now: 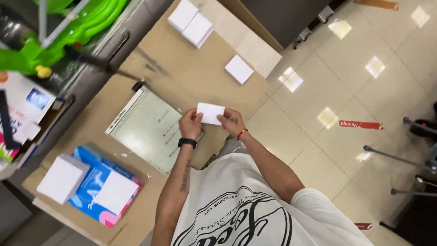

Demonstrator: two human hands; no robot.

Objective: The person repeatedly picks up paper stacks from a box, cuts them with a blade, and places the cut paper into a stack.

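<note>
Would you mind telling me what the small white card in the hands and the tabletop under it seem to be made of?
The white card looks like matte paper or thin cardstock: flat, thin, no shine. The tabletop looks like brown cardboard or fibreboard, dull and even-toned; which one is unclear.

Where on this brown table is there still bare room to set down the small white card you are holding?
Bare table lies between the paper trimmer, the two white stacks at the far end and the single white stack. The near end is crowded with a blue packet and white blocks. Both the left hand and right hand hold the white card.
</note>
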